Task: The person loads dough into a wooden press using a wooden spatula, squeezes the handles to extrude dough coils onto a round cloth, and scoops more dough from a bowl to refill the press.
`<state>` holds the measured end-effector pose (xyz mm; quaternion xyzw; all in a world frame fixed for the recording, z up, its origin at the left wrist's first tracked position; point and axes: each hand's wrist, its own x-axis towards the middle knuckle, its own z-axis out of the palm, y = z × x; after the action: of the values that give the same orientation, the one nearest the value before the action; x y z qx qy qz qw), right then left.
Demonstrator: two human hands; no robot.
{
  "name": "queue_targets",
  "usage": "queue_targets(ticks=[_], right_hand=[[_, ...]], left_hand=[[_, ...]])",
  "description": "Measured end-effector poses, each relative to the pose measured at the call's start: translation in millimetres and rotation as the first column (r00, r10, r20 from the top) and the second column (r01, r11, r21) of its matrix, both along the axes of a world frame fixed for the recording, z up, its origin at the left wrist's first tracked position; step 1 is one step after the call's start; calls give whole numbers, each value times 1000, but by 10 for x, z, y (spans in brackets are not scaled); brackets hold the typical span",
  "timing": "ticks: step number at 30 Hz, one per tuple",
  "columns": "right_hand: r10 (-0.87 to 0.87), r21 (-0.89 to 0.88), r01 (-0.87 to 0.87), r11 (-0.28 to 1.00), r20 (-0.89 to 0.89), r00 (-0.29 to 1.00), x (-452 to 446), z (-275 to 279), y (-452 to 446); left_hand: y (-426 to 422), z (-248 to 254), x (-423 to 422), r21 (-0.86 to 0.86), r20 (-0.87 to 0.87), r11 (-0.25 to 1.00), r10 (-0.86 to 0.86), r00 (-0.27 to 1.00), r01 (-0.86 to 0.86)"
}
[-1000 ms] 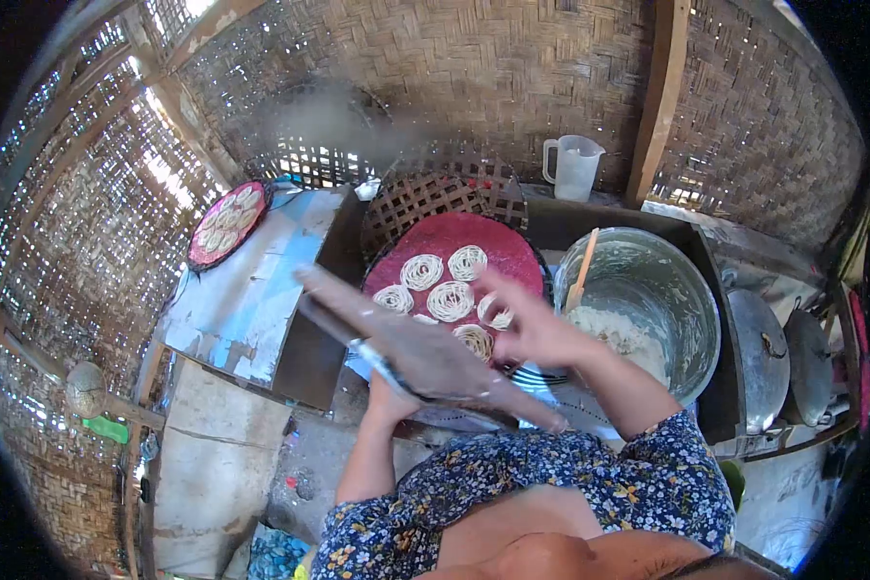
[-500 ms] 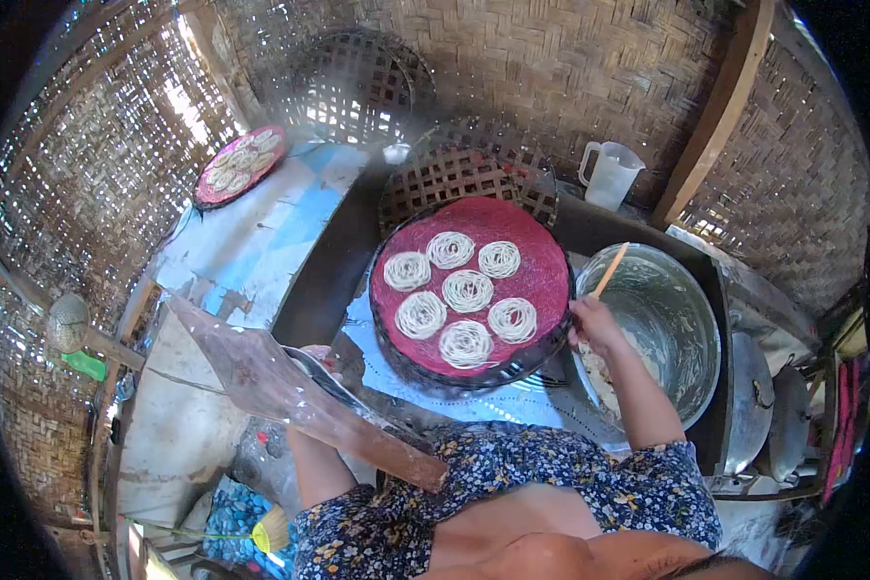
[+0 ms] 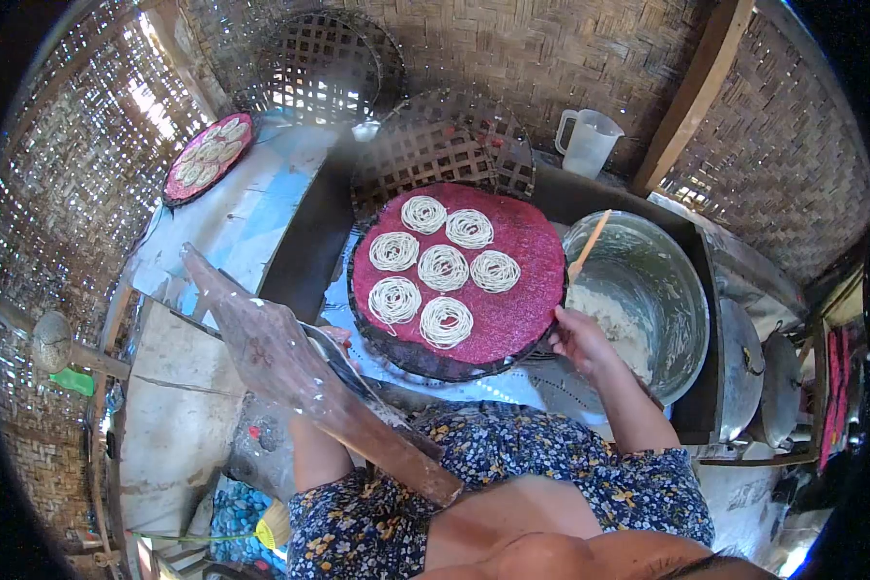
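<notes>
A round tray (image 3: pixel 536 266) covered in dark pink mesh lies in front of me. Several coiled nests of pale noodle strands (image 3: pixel 443 267) sit on it, gathered toward its left side. My right hand (image 3: pixel 582 341) pinches the tray's rim at the lower right, thumb on top. A small part of my left hand (image 3: pixel 338 336) shows close to the tray's left edge. The wooden lever (image 3: pixel 300 362) in front hides most of that hand, so what its fingers do is unclear. Right of the tray stands a big metal pot (image 3: pixel 681 290) with pale dough and a wooden stick (image 3: pixel 590 246) in it.
Another pink tray with noodle nests (image 3: pixel 208 159) lies on the counter at the back left. Open-weave basket trays (image 3: pixel 435 159) lean behind the work area. A plastic pitcher (image 3: pixel 590 143) stands at the back right. Metal lids (image 3: pixel 741 358) lean to the right of the pot.
The tray has turned clockwise, carrying the nests round. My right hand has moved lower along its rim. More of my left hand's fingers show beside the lever. The camera view has shifted slightly.
</notes>
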<state>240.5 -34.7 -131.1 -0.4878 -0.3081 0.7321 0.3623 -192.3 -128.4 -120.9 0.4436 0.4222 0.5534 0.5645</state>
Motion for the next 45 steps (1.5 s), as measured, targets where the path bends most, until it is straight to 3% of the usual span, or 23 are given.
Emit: queue_targets(ticks=[4,8,10,11,13,15,16,17,18,19,20,22,23,24,26,28,29,32,33,37,39,42,45], right_hand=[[-39,24,40,999,-30,999,-107,-51,-72],[48,-126,-69,990,-161,986,-468,190,-507],[394,-137,-397,908,-48,918,-348,149,-588],[562,-56,-560,827,111,819,-251,220,-566],[747,13,-839,544,448,492,-145,681,-495],[690,337,-742,580,281,667,-301,1041,-538],[661,478,-648,593,170,731,-377,1163,-545],[738,372,-740,561,181,650,-417,1237,-499],[717,324,-722,612,159,679,-457,1230,-517],[695,276,-702,656,142,705,-507,1229,-524],[670,230,-680,696,133,730,-541,1234,-507],[697,238,-672,701,-30,717,-461,1142,-501],[700,232,-667,708,-99,708,-415,1143,-515],[696,222,-662,716,-172,697,-376,1139,-537],[740,165,-723,671,-212,638,-306,1129,-561],[779,118,-780,614,-249,576,-302,1175,-546],[765,122,-760,638,-213,608,-295,1284,-576],[698,109,-689,716,-83,712,-174,1368,-528],[735,101,-729,677,-31,677,-105,1314,-433],[576,-9,-578,816,-73,814,-197,1305,-326],[621,5,-621,784,11,784,-237,1264,-249],[674,25,-680,733,109,731,-294,1226,-209],[709,-23,-715,698,163,687,-231,1241,-257]], left_hand=[[-1,55,36,59,-74,998,17,997,-13],[48,128,88,144,-142,989,50,989,-29],[113,202,154,215,-185,976,72,980,-31],[126,243,205,255,-210,967,83,974,-27],[208,343,363,357,-267,934,108,957,-6],[338,441,593,416,-321,909,135,937,11],[459,507,744,346,-350,938,113,930,16],[508,700,963,387,-425,922,173,888,6],[562,835,1142,409,-601,912,249,760,24],[621,816,1216,334,-512,939,109,852,80],[704,774,1243,191,-690,967,9,724,170],[822,888,1150,329,-628,840,-148,764,433],[904,1008,1128,419,-231,770,-422,876,481],[981,1186,1117,532,193,705,-640,743,469],[1144,1635,1132,642,585,698,-713,387,318],[1217,1676,1180,762,471,562,-822,320,322],[1256,1685,1195,814,402,484,-869,289,322],[1412,1461,1235,739,455,609,-767,452,290],[1483,1357,1268,700,525,673,-712,467,239],[1825,913,1263,489,776,851,-524,351,189],[1873,796,1169,406,841,887,-457,290,219],[1877,690,1081,489,836,843,-526,157,222],[1717,687,1087,462,843,869,-492,218,176]])
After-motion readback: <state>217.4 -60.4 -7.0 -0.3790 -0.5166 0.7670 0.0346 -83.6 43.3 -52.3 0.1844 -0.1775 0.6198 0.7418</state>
